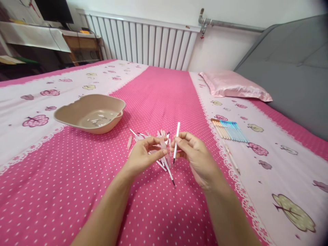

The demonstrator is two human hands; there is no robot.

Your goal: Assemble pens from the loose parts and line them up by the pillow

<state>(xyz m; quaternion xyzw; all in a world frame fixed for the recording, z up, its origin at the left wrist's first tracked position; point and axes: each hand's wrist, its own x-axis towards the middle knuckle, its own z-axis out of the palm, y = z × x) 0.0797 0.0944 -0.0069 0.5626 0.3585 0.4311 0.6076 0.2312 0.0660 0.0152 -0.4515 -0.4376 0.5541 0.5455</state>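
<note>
My right hand (196, 155) pinches a thin white pen refill (176, 140), held nearly upright with its dark tip down. My left hand (143, 154) is closed on a pale pink translucent pen barrel (164, 146), close beside the refill. Both hands hover just above a pink dotted bedsheet (143, 208). Under and behind them lies a loose pile of several pen parts (143, 136): white refills with dark tips and pinkish barrels and caps. One more refill (170, 174) sticks out toward me below the hands.
A beige plastic basin (91, 112) with small scraps inside sits on the bed to the left. A neat row of finished pens (229, 130), peach and blue, lies to the right, with loose pens (232, 159) nearby. A pink pillow (233, 85) and grey headboard (289, 71) stand at the right.
</note>
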